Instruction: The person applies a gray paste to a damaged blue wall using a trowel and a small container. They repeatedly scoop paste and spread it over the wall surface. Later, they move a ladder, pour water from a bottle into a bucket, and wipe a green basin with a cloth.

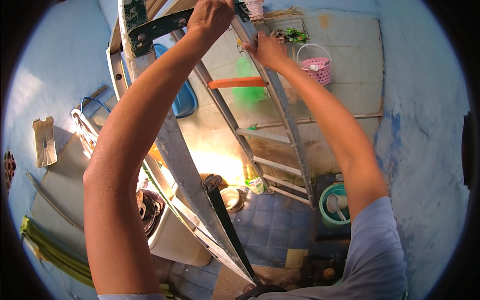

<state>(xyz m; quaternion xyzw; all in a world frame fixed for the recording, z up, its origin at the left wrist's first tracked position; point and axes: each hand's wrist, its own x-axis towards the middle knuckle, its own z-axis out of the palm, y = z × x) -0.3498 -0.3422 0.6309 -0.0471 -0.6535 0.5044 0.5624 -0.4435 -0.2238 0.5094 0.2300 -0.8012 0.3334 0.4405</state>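
A head-worn fisheye camera is looking forward and steeply down, close above the forearms, facing the ladder and, farther off, the floor.

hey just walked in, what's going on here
A person has both hands up at the top of a metal ladder. The left hand is at the dark green top piece, partly cut off by the picture's edge, and the right hand has hold of a side rail. Below, the rungs lead down toward blue floor tiles. A pink basket hangs by the wall, and a green tub sits lower right.
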